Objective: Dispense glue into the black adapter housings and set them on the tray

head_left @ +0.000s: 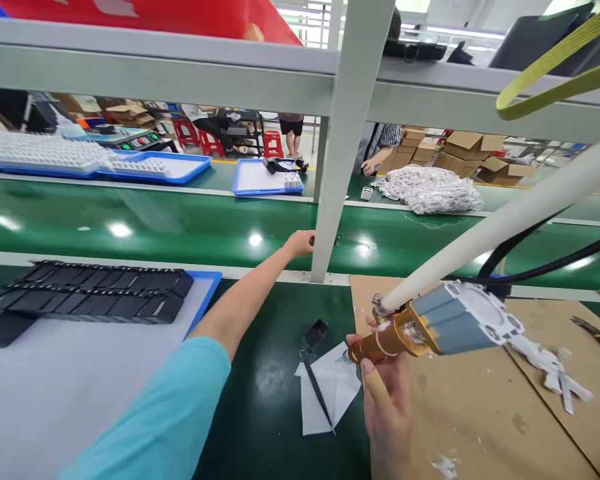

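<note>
The left hand [300, 242] reaches across the green belt [180, 227], grip closed on a small dark part [312, 241]; the right hand [387, 400] grips a brass-nosed tool [430, 327].

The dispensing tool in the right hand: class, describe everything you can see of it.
The dispensing tool has a grey-blue, ribbed metal-looking body with a pale end cap, a brass-coloured front section and a fine tip pointing left at a white paper sheet. A white hose and black cables lead off up to the right. It lies almost level above the brown cardboard mat. The right hand grips it from below near the brass part, fingers wrapped round.
</note>
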Demonstrator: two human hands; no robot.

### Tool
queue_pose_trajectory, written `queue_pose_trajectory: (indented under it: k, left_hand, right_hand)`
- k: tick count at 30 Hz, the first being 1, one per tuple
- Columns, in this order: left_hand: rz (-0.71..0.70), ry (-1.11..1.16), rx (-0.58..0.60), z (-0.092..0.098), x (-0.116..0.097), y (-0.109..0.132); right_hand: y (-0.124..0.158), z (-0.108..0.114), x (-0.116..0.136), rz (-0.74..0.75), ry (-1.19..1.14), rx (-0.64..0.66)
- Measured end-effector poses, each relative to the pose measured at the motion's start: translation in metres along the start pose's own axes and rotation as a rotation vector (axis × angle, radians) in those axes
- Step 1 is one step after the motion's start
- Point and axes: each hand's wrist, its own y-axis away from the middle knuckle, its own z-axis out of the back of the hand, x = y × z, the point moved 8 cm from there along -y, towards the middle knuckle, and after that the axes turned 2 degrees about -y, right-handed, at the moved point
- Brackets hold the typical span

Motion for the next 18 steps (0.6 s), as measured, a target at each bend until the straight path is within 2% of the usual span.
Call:
queue_pose_trajectory:
  k: [3,5,7,8,10,13,15,18]
  left_hand:
    - [0.116,-0.214,-0.095,0.069,0.007,0.044]
    - [0.172,-0.312,-0.146,0.109,0.005,0.090]
    - [0.197,-0.392,-0.163,0.134,-0.002,0.147]
    - [0.183,-0.456,-0.155,0.139,-0.009,0.179]
    - [0.149,-0.486,-0.106,0.133,-0.023,0.242]
    - [0.220,-0.366,-0.033,0.099,-0.029,0.324]
    - [0.276,-0.270,-0.003,0.071,-0.026,0.362]
    - [0.312,-0.191,-0.027,0.038,-0.019,0.392]
  right_hand:
    - [-0.001,-0.003,0.004,0.011,-0.030,-0.001]
    - [-0.001,-0.005,0.009,0.041,-0.062,-0.027]
    - [0.000,-0.008,0.016,0.085,-0.094,-0.041]
    - [0.000,-0.010,0.020,0.110,-0.109,-0.038]
    - [0.002,-0.014,0.028,0.158,-0.137,-0.023]
    - [0.003,-0.020,0.035,0.197,-0.171,-0.004]
    - [0.004,-0.025,0.035,0.180,-0.172,0.015]
    - [0.007,-0.033,0.033,0.144,-0.155,0.052]
